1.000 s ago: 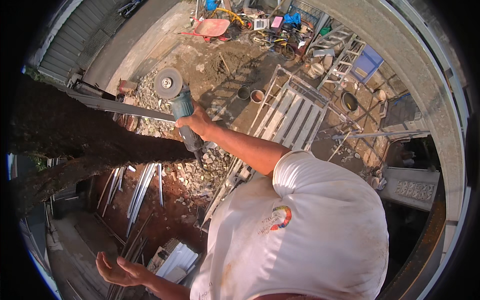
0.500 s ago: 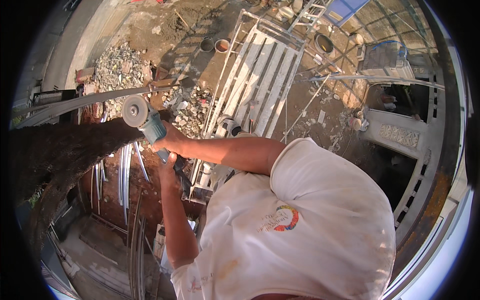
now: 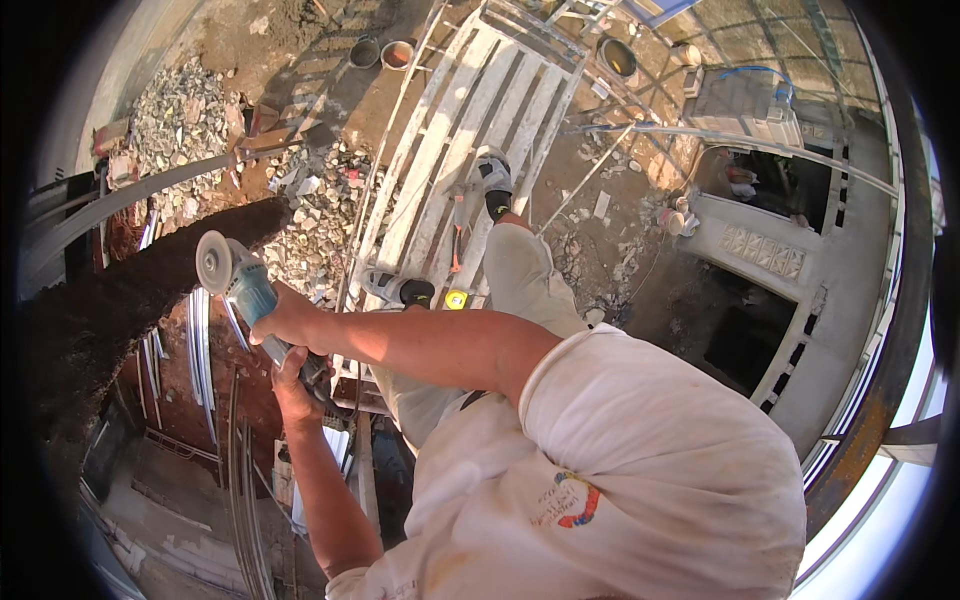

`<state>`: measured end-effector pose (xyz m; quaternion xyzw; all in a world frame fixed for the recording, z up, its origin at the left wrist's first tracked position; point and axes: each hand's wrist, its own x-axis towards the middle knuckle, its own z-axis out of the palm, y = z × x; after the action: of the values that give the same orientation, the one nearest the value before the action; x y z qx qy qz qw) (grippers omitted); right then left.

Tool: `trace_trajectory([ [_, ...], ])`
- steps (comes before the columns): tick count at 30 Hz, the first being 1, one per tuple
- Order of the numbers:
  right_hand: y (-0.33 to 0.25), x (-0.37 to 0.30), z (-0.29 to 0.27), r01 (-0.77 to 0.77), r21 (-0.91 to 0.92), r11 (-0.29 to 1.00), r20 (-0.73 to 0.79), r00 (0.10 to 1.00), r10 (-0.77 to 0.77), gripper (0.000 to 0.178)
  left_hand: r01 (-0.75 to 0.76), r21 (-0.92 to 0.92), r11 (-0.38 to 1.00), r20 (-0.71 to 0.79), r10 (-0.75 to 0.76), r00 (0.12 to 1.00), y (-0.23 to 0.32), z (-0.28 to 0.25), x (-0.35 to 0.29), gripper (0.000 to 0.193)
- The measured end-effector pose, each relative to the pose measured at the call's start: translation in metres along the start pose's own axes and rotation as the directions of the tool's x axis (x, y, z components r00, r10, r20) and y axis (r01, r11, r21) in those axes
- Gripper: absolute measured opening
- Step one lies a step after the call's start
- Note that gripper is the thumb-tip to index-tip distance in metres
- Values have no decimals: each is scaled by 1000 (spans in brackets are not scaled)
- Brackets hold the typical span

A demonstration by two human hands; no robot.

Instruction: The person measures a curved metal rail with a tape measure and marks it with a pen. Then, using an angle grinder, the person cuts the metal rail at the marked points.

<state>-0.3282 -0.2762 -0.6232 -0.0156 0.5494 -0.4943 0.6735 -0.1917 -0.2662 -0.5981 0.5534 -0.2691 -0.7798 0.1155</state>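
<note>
An angle grinder with a teal body is held out to the left, its round pale disc pointing up and away. My right hand wraps round the grinder's body behind the disc. Further back, my left hand grips the dark rear handle. The disc is just in front of a dark, rough-surfaced beam and overlaps it in view; I cannot tell whether they touch. I cannot make out whether the disc is spinning.
My feet stand on a white slatted scaffold platform, high above the ground. A hammer and a yellow tape measure lie on it. Below are a rubble heap, buckets, and long metal profiles. A rusty beam runs along the right.
The view has shifted, and the grinder with both hands is lower and further left in it. My feet, the hammer and the tape measure show more fully now. Both hands keep their grip.
</note>
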Motion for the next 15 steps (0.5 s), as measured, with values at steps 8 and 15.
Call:
trace_trajectory([
  [8, 0, 48, -84, -53, 335, 941, 20, 999, 49, 69, 13, 190, 982, -130, 12, 991, -21, 49, 40, 72],
  [15, -105, 74, -226, 60, 572, 818, 10, 997, -80, 44, -274, 659, 700, 100, 279, 955, -24, 130, 60, 125],
])
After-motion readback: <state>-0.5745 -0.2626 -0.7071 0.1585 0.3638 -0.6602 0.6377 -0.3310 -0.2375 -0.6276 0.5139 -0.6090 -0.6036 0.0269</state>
